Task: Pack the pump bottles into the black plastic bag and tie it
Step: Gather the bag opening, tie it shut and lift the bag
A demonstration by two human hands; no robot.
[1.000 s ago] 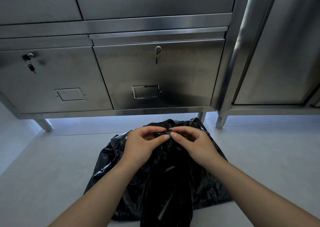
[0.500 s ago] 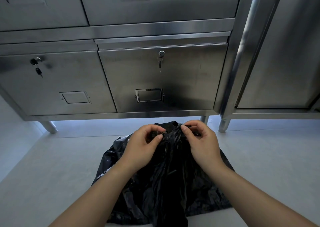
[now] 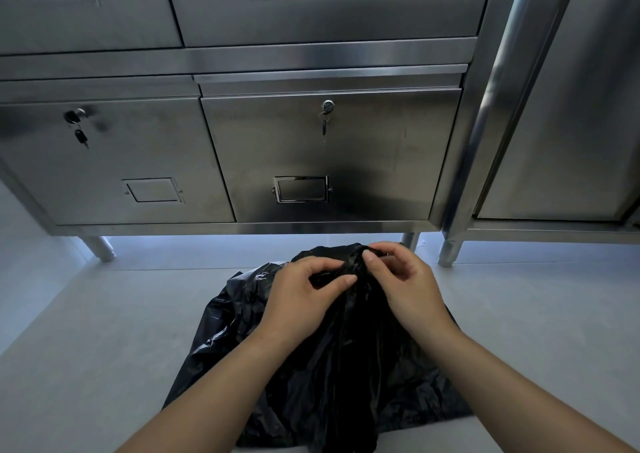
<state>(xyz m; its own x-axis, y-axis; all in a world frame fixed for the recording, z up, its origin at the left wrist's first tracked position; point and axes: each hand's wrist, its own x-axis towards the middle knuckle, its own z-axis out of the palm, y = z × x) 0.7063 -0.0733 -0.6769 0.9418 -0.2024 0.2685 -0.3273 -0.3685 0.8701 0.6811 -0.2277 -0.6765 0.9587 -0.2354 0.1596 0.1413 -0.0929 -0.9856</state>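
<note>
The black plastic bag (image 3: 339,376) lies bunched on the pale floor at the bottom middle of the head view. Its top is gathered into a twisted neck between both hands. My left hand (image 3: 301,293) pinches the gathered plastic from the left with thumb and fingers. My right hand (image 3: 405,279) holds the same neck from the right, fingertips on its top. No pump bottle shows; the bag's inside is hidden.
A stainless steel cabinet (image 3: 329,158) with locked drawers and hanging keys (image 3: 325,120) stands just behind the bag on short legs (image 3: 100,248). A second steel unit (image 3: 561,123) stands at the right. Grey floor (image 3: 86,348) spreads to the left and right of the bag.
The hands have shifted slightly right and further back on the bag's neck, with the right hand now on top of the gathered plastic. The camera has tilted a little.
</note>
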